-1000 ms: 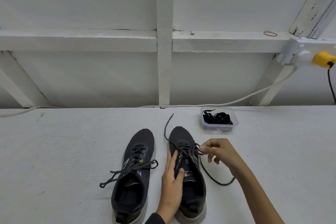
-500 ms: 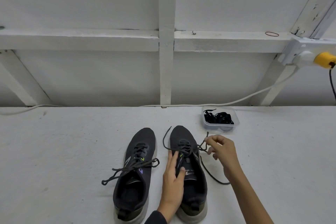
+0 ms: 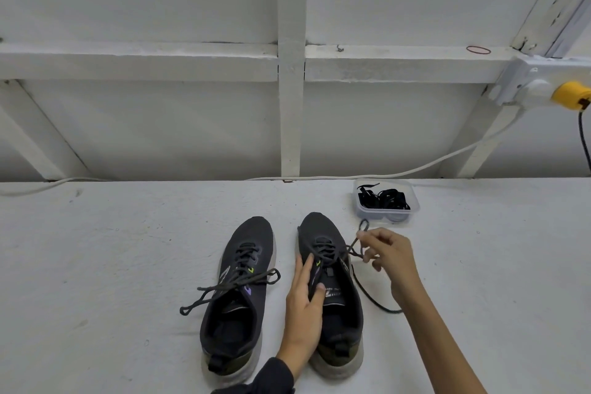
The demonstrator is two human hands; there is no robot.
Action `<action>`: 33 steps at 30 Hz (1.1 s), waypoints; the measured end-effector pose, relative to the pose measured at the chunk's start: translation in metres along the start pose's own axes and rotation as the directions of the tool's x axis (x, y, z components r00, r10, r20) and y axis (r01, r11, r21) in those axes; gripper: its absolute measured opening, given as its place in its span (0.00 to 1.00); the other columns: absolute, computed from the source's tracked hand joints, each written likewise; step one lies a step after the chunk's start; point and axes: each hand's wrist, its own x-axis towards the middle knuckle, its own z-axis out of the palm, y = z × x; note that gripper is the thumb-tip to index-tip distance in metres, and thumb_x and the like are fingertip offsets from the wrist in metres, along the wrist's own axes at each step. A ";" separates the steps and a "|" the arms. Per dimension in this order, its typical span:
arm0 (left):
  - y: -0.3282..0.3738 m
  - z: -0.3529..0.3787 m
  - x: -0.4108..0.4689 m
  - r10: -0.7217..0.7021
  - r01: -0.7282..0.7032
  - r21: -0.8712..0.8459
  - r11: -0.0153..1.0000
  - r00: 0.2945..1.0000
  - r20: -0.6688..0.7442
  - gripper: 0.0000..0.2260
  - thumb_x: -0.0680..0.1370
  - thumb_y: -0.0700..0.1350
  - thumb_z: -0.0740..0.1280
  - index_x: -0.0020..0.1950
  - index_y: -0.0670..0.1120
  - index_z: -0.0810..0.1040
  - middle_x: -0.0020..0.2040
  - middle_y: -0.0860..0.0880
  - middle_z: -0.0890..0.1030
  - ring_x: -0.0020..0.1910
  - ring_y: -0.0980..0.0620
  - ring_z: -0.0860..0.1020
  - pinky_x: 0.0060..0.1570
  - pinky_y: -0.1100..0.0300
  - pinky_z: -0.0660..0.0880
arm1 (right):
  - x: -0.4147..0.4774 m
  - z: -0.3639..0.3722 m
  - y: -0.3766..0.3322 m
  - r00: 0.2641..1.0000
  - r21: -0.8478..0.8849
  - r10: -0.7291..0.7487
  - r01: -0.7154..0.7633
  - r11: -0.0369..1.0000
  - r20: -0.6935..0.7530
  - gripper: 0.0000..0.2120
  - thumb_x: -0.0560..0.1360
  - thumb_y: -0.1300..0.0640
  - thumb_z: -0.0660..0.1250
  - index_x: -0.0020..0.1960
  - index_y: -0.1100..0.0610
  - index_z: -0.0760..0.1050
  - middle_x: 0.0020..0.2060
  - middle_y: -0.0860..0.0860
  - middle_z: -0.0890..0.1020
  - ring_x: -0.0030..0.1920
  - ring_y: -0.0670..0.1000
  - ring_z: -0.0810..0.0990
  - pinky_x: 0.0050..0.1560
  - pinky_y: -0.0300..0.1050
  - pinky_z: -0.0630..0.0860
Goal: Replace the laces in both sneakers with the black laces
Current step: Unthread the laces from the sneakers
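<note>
Two dark grey sneakers stand side by side, toes pointing away from me. The left sneaker (image 3: 238,291) has its dark lace tied in a loose bow across the tongue. My left hand (image 3: 303,301) rests with straight fingers on the right sneaker (image 3: 335,297), thumb on the tongue. My right hand (image 3: 388,257) pinches the right sneaker's old lace (image 3: 355,248) just right of the upper eyelets, a small loop sticking up above the fingers. The lace's other end (image 3: 372,297) trails on the table under my right wrist. Black laces (image 3: 383,198) lie bundled in a clear tub.
The clear plastic tub (image 3: 412,201) stands at the back right of the white table (image 3: 112,265), close to my right hand. A white cable (image 3: 447,160) runs along the table's back edge to a socket with a yellow plug (image 3: 572,96).
My right hand has pulled the lace up and to the right, out of the upper eyelets. The free end that lay beyond the toe has been drawn in. My left hand stayed on the sneaker.
</note>
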 end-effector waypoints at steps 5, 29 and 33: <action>0.000 0.000 0.000 0.007 -0.007 -0.012 1.000 1.000 0.000 0.25 0.81 0.34 0.60 0.75 0.54 0.63 0.75 0.63 0.57 0.76 0.62 0.55 0.76 0.60 0.54 | -0.007 0.002 0.004 0.992 -0.031 0.088 -0.085 0.996 0.087 0.12 0.75 0.54 0.72 0.43 0.64 0.79 0.32 0.51 0.78 0.26 0.49 0.73 0.24 0.38 0.63; -0.002 0.001 0.001 0.010 -0.010 -0.006 1.000 1.000 -0.007 0.24 0.81 0.35 0.60 0.75 0.53 0.62 0.77 0.59 0.55 0.76 0.62 0.54 0.72 0.68 0.55 | -0.015 0.008 0.005 0.968 -0.139 0.085 -0.053 0.989 0.238 0.07 0.72 0.60 0.74 0.40 0.64 0.82 0.26 0.51 0.77 0.26 0.48 0.70 0.24 0.34 0.63; -0.001 0.000 0.000 0.002 -0.002 -0.020 1.000 1.000 0.007 0.24 0.81 0.36 0.60 0.72 0.57 0.63 0.76 0.61 0.55 0.75 0.63 0.55 0.72 0.67 0.55 | -0.002 0.003 0.000 0.998 -0.063 0.026 -0.022 0.998 0.058 0.06 0.72 0.61 0.73 0.40 0.64 0.81 0.28 0.50 0.77 0.26 0.48 0.70 0.26 0.36 0.62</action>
